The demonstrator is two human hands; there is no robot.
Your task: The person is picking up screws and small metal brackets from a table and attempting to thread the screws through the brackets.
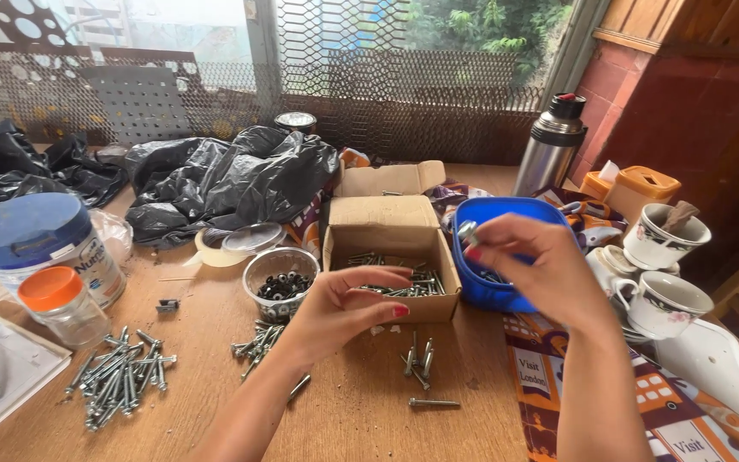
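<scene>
The right hand [534, 265] pinches a small metal screw [468, 231] in a closed grip above the blue tub [481, 287], toward the bench's far right side. The left hand [344, 306] hovers with its grip open and empty, just before the cardboard box [387, 227] of screws.

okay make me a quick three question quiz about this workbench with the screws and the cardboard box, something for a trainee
1. True or false: the right hand pinches a small metal piece in front of the blue tub.
2. Which container holds the small dark nuts? A) the cardboard box B) the clear round bowl C) the orange-lidded jar
3. Fill in: the left hand hovers with fingers spread just in front of the ____.

Key: 1 true. 2 B. 3 cardboard box.
</scene>
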